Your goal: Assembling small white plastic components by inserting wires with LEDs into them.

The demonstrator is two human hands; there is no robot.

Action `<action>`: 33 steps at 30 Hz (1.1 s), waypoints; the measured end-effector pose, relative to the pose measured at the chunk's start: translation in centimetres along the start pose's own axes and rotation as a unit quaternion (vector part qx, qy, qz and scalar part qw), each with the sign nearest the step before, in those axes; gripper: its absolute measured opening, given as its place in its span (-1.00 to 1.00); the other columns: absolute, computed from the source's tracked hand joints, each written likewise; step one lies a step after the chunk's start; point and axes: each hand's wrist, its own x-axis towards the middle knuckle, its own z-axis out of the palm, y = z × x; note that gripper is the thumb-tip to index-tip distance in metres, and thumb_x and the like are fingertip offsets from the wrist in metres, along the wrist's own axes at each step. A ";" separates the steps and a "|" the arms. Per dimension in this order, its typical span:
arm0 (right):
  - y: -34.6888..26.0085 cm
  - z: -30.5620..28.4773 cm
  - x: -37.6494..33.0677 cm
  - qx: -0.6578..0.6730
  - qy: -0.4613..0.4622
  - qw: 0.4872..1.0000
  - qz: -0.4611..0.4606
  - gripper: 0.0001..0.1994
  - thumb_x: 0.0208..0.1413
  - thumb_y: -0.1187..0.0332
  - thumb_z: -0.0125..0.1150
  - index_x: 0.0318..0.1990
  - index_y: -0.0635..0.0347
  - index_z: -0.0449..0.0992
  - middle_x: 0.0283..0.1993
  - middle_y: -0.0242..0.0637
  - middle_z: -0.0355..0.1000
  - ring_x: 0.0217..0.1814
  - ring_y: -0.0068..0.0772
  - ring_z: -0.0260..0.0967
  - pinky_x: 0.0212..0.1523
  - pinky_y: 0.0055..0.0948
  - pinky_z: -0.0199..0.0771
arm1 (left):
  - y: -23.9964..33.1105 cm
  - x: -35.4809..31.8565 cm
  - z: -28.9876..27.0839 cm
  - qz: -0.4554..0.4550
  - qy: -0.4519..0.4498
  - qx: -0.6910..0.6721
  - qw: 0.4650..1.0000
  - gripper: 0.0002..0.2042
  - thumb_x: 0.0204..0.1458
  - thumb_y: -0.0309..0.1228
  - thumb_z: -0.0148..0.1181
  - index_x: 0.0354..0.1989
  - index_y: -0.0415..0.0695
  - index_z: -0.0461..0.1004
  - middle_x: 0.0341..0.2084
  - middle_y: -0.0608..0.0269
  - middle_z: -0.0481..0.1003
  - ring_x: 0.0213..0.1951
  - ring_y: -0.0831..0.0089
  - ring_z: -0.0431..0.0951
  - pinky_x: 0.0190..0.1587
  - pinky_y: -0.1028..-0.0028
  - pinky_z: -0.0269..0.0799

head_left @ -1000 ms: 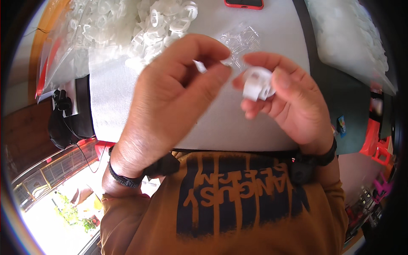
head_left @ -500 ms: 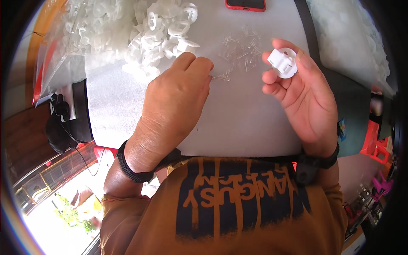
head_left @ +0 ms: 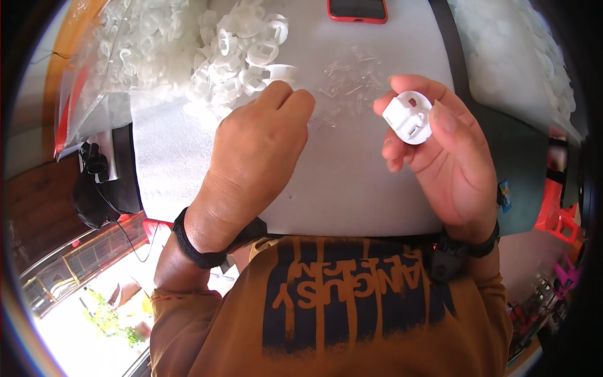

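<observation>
My right hand [head_left: 453,154] grips a round white plastic part [head_left: 408,119] between thumb and fingers. A raised block and small openings show on the side of the part turned up. My left hand [head_left: 260,138] is closed, back up, with its fingertips bent under and out of sight. Whatever those fingers pinch, if anything, is hidden. Small clear plastic pins [head_left: 358,78] lie scattered on the pale mat [head_left: 352,188] between my hands. Just beyond my left hand is a heap of white plastic parts [head_left: 235,60].
A clear bag of whitish parts [head_left: 147,47] lies at the far left, and another bag of pale parts [head_left: 512,60] at the far right. A phone in a red case [head_left: 358,11] rests at the mat's far edge. Black cables [head_left: 94,160] hang at left.
My right hand has come slightly nearer and left, and the white part in it has turned. My left hand stays closed near the clear pins, almost in the same place.
</observation>
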 end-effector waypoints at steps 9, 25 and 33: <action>0.3 0.0 -0.3 0.030 -0.063 0.997 -0.022 -0.54 0.09 0.22 -0.07 0.08 0.35 0.19 -0.06 -0.04 0.33 -0.35 -0.47 0.36 -0.35 -0.52 0.39 | 0.1 -1.5 -1.5 -0.025 0.019 -0.171 0.985 -0.83 -0.06 -0.63 -0.02 -0.27 -0.23 0.41 -0.45 0.23 0.41 -0.47 0.50 0.40 -0.46 0.54 0.29; 0.5 0.4 -0.4 0.022 -0.098 0.994 -0.038 -0.55 0.04 0.23 0.01 0.02 0.33 0.21 -0.04 0.02 0.29 -0.28 -0.33 0.39 -0.29 -0.39 0.45 | 2.7 -1.4 -2.7 -0.106 -0.063 -0.772 0.624 -0.86 -0.11 -0.51 0.14 -0.37 -0.20 0.33 -0.50 0.08 0.41 -0.73 0.71 0.12 -0.71 0.74 0.03; 0.5 0.4 -0.4 0.017 -0.108 0.993 -0.033 -0.56 0.03 0.24 0.03 0.00 0.34 0.22 -0.06 0.02 0.31 -0.28 -0.31 0.38 -0.29 -0.37 0.44 | 3.3 -1.6 -1.5 -0.041 0.070 -0.728 0.681 -0.84 -0.10 -0.49 0.15 -0.35 -0.23 0.35 -0.46 0.10 0.40 -0.62 0.66 0.23 -0.58 0.70 0.16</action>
